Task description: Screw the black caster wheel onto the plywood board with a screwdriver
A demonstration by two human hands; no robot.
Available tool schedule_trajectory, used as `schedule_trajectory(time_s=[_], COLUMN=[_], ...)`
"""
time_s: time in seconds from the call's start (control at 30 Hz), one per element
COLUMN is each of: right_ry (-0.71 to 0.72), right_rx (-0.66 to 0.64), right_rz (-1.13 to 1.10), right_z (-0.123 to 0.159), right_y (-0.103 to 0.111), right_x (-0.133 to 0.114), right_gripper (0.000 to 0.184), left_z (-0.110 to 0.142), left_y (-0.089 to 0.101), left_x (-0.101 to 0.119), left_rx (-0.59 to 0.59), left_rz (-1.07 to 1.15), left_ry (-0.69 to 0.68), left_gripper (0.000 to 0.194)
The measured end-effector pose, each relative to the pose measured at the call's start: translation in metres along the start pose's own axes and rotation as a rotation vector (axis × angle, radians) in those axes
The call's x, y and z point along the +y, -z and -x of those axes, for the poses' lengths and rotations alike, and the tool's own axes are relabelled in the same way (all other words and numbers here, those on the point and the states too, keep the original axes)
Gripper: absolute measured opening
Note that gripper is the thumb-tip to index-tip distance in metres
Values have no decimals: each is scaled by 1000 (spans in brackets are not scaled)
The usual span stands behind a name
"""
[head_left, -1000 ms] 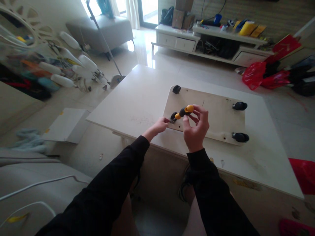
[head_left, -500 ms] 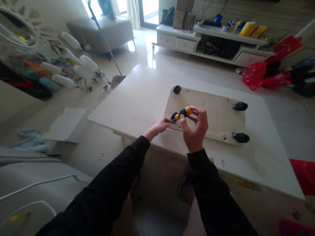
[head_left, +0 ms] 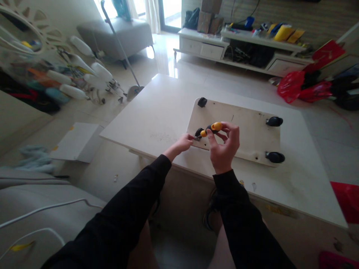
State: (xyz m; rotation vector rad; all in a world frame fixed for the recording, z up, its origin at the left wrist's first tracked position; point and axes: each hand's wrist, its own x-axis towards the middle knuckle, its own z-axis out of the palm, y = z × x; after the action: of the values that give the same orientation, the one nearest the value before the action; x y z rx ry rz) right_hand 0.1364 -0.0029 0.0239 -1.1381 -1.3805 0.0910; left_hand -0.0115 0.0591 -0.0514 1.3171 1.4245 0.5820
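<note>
A pale rectangular board [head_left: 241, 130] lies on the white table, with black caster wheels at its corners. My right hand [head_left: 224, 147] grips a yellow-and-black screwdriver [head_left: 215, 127] by its handle, which slants down to the left. Its tip meets the near-left caster [head_left: 199, 132], close to the fastening plate. At that same corner, my left hand [head_left: 183, 143] has its fingertips pinched together against the caster's base; what they pinch, if anything, is too small to make out. The far-left caster [head_left: 202, 102], far-right caster [head_left: 274, 121] and near-right caster [head_left: 275, 157] stand up from the board.
The white table [head_left: 146, 112] reaches beyond the board on every side. A white box [head_left: 75, 142] sits on the floor at the left. Behind the table stand a low TV cabinet [head_left: 207, 50] and a grey bench [head_left: 117, 37]. Red plastic bags [head_left: 291, 86] lie at the right.
My right hand has shifted slightly right, and the screwdriver handle leans over a little more to the right. My left hand stays at the caster.
</note>
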Motion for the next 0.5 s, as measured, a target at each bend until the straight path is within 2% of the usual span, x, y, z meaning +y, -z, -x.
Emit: schedule_trajectory(time_s=[0.13,0.23,0.37,0.5], right_ry=[24,67,30,16], right_rx=[-47,-49,-15,-54], right_rz=[-47,12,16,-32], right_z=[1,0,1,2], right_y=[0,0,-1,0], right_x=[1,0,-1,0], right_gripper=[40,33,32,38], left_z=[-1,-1,-1,0], left_y=[-1,-1,0,0], left_x=[-1,-1,0,0], left_rx=[3,-6,-2,7], left_rz=[1,6,-3,-10], left_ry=[-4,-12,-10,-7], left_gripper=[39,40,39,40])
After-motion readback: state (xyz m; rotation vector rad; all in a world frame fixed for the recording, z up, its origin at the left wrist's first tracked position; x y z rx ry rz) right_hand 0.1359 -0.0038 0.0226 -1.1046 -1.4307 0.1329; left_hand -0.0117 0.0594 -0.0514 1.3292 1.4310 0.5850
